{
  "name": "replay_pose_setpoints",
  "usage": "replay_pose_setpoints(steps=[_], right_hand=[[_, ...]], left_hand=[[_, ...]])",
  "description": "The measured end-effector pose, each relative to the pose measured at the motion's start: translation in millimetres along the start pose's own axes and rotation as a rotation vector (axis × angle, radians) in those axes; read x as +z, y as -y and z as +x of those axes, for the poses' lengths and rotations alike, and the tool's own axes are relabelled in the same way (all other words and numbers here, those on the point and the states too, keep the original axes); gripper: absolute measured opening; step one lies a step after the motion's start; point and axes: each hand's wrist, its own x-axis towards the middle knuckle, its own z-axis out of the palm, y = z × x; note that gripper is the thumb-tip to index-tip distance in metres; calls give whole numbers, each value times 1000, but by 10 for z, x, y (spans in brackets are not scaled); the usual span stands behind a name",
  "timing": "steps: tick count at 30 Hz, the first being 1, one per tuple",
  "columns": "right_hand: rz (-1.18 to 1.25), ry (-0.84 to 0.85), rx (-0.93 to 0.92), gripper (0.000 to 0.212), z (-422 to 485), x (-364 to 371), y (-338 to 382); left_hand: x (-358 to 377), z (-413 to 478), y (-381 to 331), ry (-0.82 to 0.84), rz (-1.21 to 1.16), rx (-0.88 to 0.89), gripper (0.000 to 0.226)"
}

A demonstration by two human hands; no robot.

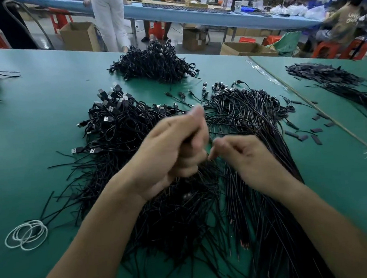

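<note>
My left hand point(174, 148) is curled into a fist above the cable piles and grips a bunch of thin black cables that hangs down from it. My right hand point(246, 156) sits just right of it, fingers curled, fingertips close to the same bunch; whether it pinches a cable is too blurred to tell. A heap of black USB cables point(117, 125) with plugs pointing up lies to the left. A fanned-out spread of black cables point(249, 113) lies to the right, its bare wire ends reaching toward me.
Everything lies on a green table point(37, 117). Another cable heap point(154, 63) sits farther back. White rubber bands point(26, 234) lie at the near left. Short black sleeve pieces point(315, 130) are scattered right, with more cables point(335, 80) beyond a seam. People and cardboard boxes stand behind.
</note>
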Motion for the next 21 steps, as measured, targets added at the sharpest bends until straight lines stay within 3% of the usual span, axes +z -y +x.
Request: replay_pose_setpoints(steps=[3, 5, 9, 11, 13, 17, 21], right_hand=[[-80, 215, -25, 26, -70, 109, 129], [-117, 280, -43, 26, -100, 122, 222], [-188, 293, -129, 34, -143, 51, 352], [-164, 227, -168, 26, -139, -9, 394], [-141, 68, -216, 20, -109, -84, 401], [-28, -189, -239, 20, -29, -212, 361], [117, -222, -152, 26, -16, -169, 271]], left_hand=[[1, 67, 36, -234, -237, 124, 46], [-11, 106, 95, -380, -255, 160, 45], [-34, 137, 239, -549, 310, 316, 37], [-18, 144, 270, -515, 532, 340, 35], [33, 145, 288, -415, 630, 255, 42], [137, 125, 274, -205, 479, -23, 63], [146, 64, 177, -23, 135, -68, 59]])
